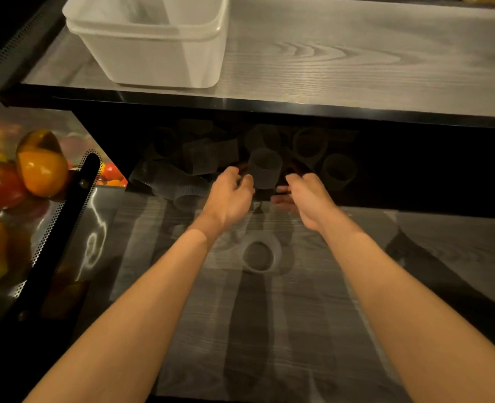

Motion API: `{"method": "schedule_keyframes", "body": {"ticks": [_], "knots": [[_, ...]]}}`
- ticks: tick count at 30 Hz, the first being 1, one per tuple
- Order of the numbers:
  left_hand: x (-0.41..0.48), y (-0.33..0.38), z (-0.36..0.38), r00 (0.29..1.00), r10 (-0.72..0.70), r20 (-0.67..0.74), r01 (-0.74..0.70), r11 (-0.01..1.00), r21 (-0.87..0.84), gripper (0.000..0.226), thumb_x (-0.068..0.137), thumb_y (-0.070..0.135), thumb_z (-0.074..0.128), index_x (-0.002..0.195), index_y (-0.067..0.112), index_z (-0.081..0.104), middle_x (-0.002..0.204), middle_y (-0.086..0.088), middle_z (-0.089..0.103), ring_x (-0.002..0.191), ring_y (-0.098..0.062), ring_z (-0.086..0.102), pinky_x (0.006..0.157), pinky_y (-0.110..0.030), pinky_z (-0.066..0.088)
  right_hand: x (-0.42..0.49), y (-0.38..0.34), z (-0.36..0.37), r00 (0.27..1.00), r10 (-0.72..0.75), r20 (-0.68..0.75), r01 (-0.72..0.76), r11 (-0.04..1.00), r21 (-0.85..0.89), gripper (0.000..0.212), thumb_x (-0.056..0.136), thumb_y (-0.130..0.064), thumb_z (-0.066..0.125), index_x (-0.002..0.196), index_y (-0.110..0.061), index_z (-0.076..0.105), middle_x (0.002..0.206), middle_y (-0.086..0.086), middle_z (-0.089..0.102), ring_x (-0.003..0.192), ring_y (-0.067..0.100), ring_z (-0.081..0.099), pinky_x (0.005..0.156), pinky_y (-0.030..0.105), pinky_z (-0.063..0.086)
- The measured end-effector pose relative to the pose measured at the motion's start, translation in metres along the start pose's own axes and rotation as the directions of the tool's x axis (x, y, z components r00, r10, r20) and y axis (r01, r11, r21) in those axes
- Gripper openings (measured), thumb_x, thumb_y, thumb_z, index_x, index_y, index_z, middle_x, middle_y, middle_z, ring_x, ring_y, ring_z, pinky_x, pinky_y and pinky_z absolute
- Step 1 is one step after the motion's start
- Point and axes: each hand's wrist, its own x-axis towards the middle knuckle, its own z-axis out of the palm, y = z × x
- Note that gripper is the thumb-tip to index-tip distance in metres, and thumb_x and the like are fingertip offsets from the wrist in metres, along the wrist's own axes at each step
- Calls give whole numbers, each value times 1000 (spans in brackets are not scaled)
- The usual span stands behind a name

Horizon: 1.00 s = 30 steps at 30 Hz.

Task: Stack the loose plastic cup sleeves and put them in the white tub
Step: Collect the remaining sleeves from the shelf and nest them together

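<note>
Head view. Centre frame, under the dark shelf (pixel 269 107): left hand (pixel 229 196) and right hand (pixel 307 199) flank one translucent cup sleeve (pixel 265 170), fingers curled. Contact is lost in shadow, so I cannot tell the grip. More loose sleeves (pixel 199 158) behind; the white tub (pixel 141 59) upper left. They look light, thin and crushable: hold gently by the rim.

Dim warm light, dark under-shelf shadow, soft blur.

The upper shelf (pixel 357 68) is overhanging the back edge of the lower shelf (pixel 269 330), leaving a low gap that sleeves (pixel 199 161) are crowding. One sleeve (pixel 259 254) is lying mid-shelf. A perforated panel (pixel 66 222) is closing the left edge. The tub (pixel 153 62) is occupying the upper shelf's left end; rightward it is lying open.
</note>
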Motion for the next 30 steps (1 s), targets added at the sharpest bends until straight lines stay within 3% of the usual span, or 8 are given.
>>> {"method": "schedule_keyframes", "body": {"ticks": [3,6,9,11,16,21,25,30], "knots": [[10,6,2,994,-106,36,106,994,11,57,91,40,49,138,9,48,122,-19,67,112,-33,66,100,-50,53,2,-11,-1,990,106,90,-114,990,84,24,107,-22,41,117,-11,61,112,13,69,95,28,73,82,38,59],[4,6,4,996,-67,-57,59,989,-137,33,95,40,55,111,12,61,91,-10,71,86,-26,70,85,-48,57,0,-14,-9,995,63,74,-75,982,173,28,105,-18,45,126,-7,60,117,15,71,94,28,75,77,35,63],[-6,3,7,991,-10,-136,-33,950,-309,23,99,40,60,101,18,66,100,-14,74,95,-29,74,86,-46,61,-8,-11,-20,997,11,77,-36,944,329,25,101,-20,57,117,0,58,117,19,71,94,31,76,87,42,62],[-15,3,5,987,-13,-158,-51,918,-393,20,98,36,65,102,16,67,101,-18,73,95,-33,73,82,-39,60,-19,-4,-25,994,-53,93,24,957,290,21,99,-24,63,101,-3,59,114,21,72,98,29,76,95,43,58],[-38,-20,-16,991,4,130,51,906,-420,51,80,6,83,125,16,61,122,-8,69,104,-18,72,85,-31,59,-44,18,-44,963,-168,213,114,964,241,11,92,-12,72,91,-10,62,98,15,66,100,22,69,93,32,55],[-58,-59,-23,971,95,219,-27,955,-295,63,70,-7,86,122,17,60,125,-4,67,112,-22,69,93,-35,58,-63,45,-48,942,-192,276,235,963,-131,28,77,5,81,94,-12,67,95,8,72,87,13,70,79,24,58],[-68,-74,-13,957,250,149,-245,968,-50,63,71,-2,87,117,32,61,123,9,65,117,-11,65,99,-35,55,-66,60,-42,931,-244,272,344,835,-429,24,77,-9,85,89,-22,67,93,-5,71,92,9,68,87,32,58],[-76,-79,-10,886,456,86,-463,859,218,53,74,-2,80,117,24,63,123,14,58,119,-2,56,96,-17,50,-70,66,-35,908,-316,275,419,683,-598,19,82,-13,79,87,-24,65,92,-14,66,93,0,61,87,32,55]]}}
